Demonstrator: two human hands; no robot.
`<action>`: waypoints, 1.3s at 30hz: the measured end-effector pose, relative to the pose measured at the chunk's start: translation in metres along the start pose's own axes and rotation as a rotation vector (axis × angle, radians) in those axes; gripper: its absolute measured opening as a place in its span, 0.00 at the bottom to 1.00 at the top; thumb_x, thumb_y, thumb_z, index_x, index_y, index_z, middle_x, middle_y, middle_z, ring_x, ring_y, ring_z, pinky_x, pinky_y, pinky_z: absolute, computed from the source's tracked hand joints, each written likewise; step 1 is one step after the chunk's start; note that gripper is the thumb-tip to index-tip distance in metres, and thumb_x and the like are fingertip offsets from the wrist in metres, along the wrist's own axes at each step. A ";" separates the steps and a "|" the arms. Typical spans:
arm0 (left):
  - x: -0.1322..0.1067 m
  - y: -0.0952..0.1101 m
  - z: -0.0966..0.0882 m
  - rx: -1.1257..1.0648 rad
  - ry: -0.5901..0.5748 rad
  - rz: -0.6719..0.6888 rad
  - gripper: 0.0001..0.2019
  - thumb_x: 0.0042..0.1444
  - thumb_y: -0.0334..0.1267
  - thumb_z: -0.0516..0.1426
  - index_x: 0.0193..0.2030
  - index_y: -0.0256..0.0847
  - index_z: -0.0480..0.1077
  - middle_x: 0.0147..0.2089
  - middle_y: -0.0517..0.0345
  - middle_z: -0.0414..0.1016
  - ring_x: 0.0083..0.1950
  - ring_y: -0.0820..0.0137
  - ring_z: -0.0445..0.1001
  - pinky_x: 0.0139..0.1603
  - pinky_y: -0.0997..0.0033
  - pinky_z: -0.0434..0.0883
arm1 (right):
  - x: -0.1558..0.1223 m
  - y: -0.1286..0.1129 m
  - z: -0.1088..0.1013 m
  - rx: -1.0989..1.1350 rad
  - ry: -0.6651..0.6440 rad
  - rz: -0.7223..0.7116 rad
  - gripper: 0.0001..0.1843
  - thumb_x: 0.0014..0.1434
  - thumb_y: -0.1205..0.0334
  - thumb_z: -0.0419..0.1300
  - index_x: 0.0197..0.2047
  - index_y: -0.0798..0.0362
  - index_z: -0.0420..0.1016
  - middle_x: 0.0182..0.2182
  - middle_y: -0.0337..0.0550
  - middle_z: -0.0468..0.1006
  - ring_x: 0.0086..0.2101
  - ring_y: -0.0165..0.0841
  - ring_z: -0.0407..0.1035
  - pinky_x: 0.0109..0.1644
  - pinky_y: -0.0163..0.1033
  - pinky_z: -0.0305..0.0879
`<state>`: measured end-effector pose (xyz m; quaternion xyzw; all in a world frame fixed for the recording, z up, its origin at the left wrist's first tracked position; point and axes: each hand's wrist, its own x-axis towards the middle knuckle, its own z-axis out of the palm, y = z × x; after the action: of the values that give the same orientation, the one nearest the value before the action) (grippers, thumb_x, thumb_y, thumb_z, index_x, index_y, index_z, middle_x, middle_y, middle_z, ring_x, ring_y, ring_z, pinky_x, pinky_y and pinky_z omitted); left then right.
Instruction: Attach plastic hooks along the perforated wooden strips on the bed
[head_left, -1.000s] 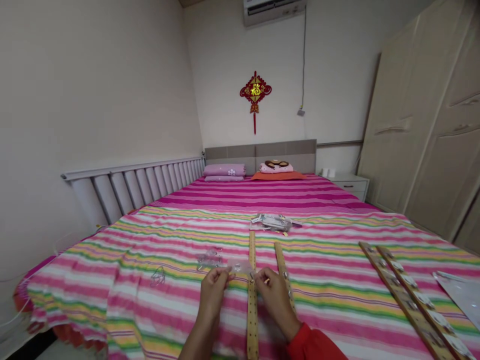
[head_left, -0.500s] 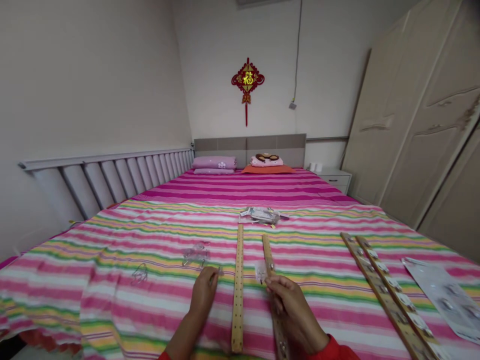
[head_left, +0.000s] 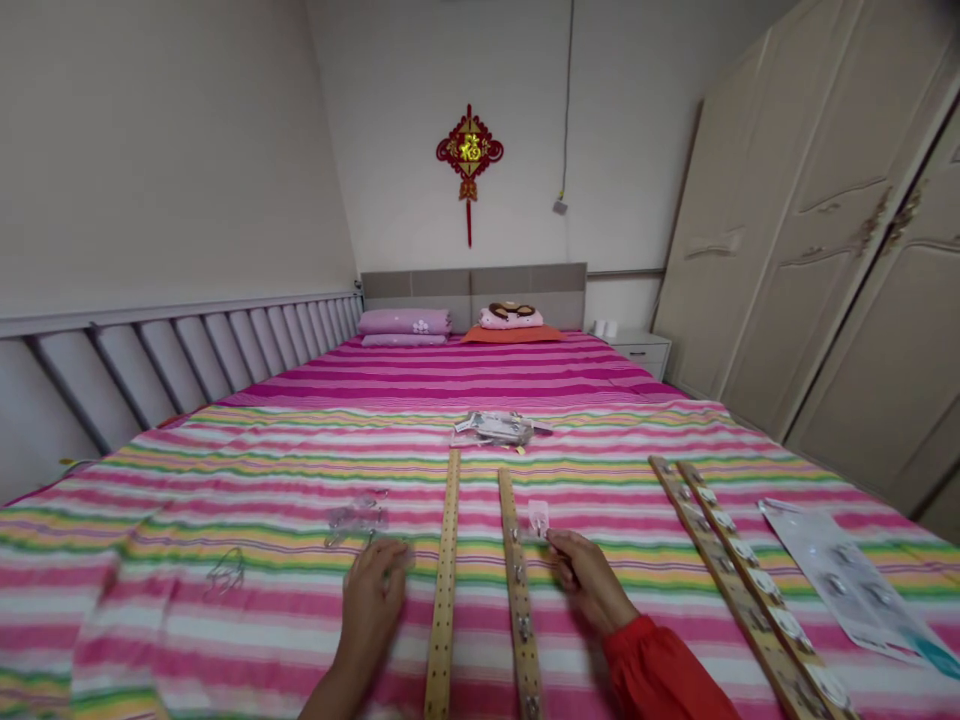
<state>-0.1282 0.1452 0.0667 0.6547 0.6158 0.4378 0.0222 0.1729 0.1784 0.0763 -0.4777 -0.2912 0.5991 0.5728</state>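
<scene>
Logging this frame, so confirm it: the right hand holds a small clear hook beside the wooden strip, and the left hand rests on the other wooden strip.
Not quite. In the head view the left hand rests on the striped bedspread, left of the wooden strip, not on it. The right hand does hold the small clear hook beside the other wooden strip.

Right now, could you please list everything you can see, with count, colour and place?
wooden strips: four, tan, two central, two at right
small clear piece: one, at right fingertips
clear pieces: a few, left of strips
packet pile: grey, beyond strips
plastic sheet: one, far right
bedspread: striped pink
pillows: pink, at headboard
wall ornament: red
wardrobe: beige, right
left hand: on bedspread
right hand: holds small clear piece
</scene>
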 end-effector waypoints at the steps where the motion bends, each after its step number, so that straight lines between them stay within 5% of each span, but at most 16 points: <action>1: 0.005 0.007 0.004 -0.026 -0.024 0.035 0.14 0.50 0.34 0.50 0.37 0.43 0.76 0.41 0.52 0.78 0.46 0.60 0.73 0.49 0.59 0.70 | 0.007 0.001 0.000 0.003 -0.006 0.008 0.15 0.37 0.55 0.68 0.20 0.53 0.66 0.13 0.29 0.63 0.11 0.18 0.45 0.15 0.29 0.36; 8: 0.033 0.053 0.063 -0.113 -0.257 0.160 0.20 0.52 0.27 0.47 0.45 0.43 0.76 0.47 0.52 0.78 0.50 0.64 0.73 0.54 0.61 0.69 | 0.048 0.009 0.010 -0.022 -0.017 0.056 0.12 0.39 0.59 0.65 0.21 0.54 0.65 0.13 0.28 0.63 0.11 0.17 0.44 0.14 0.28 0.35; 15: 0.055 0.070 0.109 -0.003 -0.433 0.105 0.27 0.49 0.21 0.46 0.54 0.42 0.72 0.52 0.51 0.75 0.55 0.64 0.70 0.57 0.61 0.65 | 0.073 0.017 0.018 -0.073 -0.012 0.080 0.12 0.42 0.61 0.63 0.17 0.53 0.63 0.09 0.26 0.56 0.10 0.18 0.41 0.14 0.29 0.32; 28: 0.069 0.077 0.133 0.155 -0.651 -0.004 0.32 0.51 0.21 0.45 0.63 0.45 0.62 0.55 0.49 0.70 0.56 0.64 0.67 0.57 0.67 0.63 | 0.083 0.024 0.029 -0.105 0.037 0.054 0.16 0.41 0.62 0.65 0.12 0.51 0.62 0.05 0.28 0.55 0.10 0.21 0.42 0.14 0.34 0.33; 39: 0.078 0.099 0.126 0.338 -0.735 -0.061 0.30 0.56 0.26 0.44 0.62 0.55 0.61 0.50 0.50 0.70 0.53 0.58 0.67 0.52 0.58 0.64 | 0.087 0.026 0.030 -0.123 0.063 0.041 0.17 0.39 0.64 0.66 0.11 0.50 0.62 0.04 0.27 0.53 0.10 0.22 0.44 0.14 0.35 0.35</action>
<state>0.0143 0.2501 0.0878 0.7436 0.6492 0.0661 0.1458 0.1445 0.2641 0.0430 -0.5365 -0.2994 0.5764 0.5388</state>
